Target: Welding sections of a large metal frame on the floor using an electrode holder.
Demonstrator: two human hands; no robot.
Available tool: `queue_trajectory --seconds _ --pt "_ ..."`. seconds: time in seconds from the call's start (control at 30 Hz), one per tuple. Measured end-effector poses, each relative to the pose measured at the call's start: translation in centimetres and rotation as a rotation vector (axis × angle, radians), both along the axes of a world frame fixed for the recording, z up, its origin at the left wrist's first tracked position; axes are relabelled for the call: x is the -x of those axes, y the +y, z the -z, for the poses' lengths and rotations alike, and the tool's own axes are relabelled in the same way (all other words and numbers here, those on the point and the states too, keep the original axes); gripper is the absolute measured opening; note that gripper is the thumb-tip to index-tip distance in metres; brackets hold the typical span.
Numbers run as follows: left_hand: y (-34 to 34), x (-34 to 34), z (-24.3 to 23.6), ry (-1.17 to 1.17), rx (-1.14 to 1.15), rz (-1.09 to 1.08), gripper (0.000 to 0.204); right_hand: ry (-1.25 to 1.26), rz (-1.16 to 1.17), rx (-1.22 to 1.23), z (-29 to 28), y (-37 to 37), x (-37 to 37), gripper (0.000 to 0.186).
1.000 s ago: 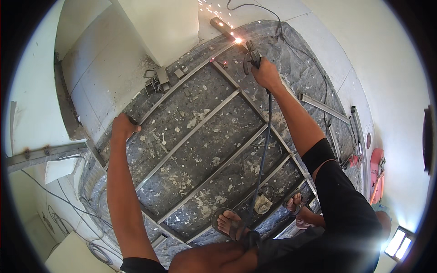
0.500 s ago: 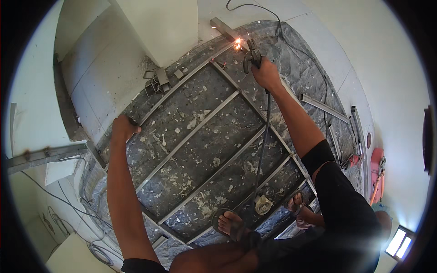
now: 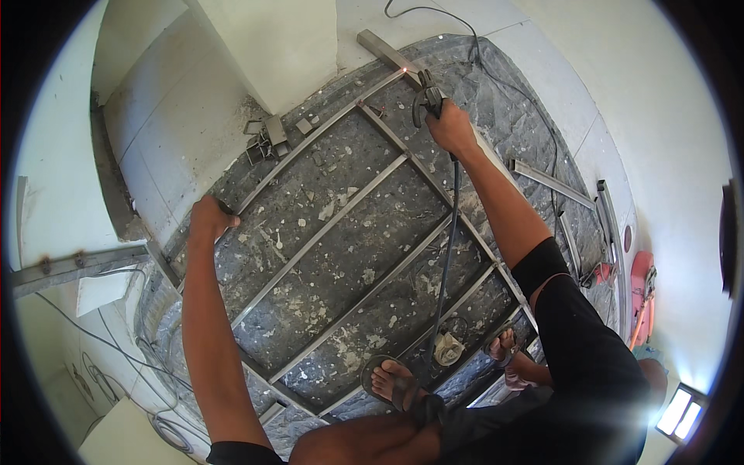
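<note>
My right hand (image 3: 451,124) grips a black welding electrode holder (image 3: 426,98), whose cable hangs down toward my feet. Its rod reaches a small red-glowing point (image 3: 404,71) at the far end of a steel tube frame (image 3: 426,177), where a thicker steel tube (image 3: 376,48) lies angled. My left hand (image 3: 213,213) is wrapped round the frame's far-left steel bar (image 3: 283,163), low on that bar; its fingertips are partly hidden. The frame, with several crossbars, lies on a paint-spattered dark sheet (image 3: 310,232), and my sandalled feet rest among the bars near the lower edge.
Small steel offcuts (image 3: 271,138) lie beside a white wall (image 3: 277,58). Loose tubes (image 3: 554,178) and a red machine (image 3: 640,287) are at the right. Cables (image 3: 151,360) run along the lower left and far floor, near a steel beam (image 3: 70,266) at the left.
The bright arc and flying sparks at the far joint have died down to a small red glow. My hands stay almost still.
</note>
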State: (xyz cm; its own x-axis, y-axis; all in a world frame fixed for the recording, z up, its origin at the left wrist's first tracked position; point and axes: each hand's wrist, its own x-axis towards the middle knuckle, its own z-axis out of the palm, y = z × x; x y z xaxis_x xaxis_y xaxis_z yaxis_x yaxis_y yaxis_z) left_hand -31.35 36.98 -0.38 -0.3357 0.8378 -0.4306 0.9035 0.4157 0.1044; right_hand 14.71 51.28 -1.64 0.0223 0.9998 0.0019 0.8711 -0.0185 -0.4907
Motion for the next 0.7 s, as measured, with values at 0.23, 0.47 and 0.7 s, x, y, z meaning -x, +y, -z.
queue_trajectory --seconds 0.23,0.47,0.7 --pt "0.2 1.1 1.0 -0.077 0.023 0.010 0.044 -0.022 0.015 0.015 0.2 0.0 0.0 0.036" --pt "0.3 0.4 0.5 -0.144 0.023 -0.064 0.036 -0.019 0.005 0.028 0.1 -0.1 -0.2 0.037" --pt "0.2 0.6 0.5 -0.094 0.011 0.044 0.035 0.042 0.009 -0.014 -0.3 0.2 0.4 0.038"
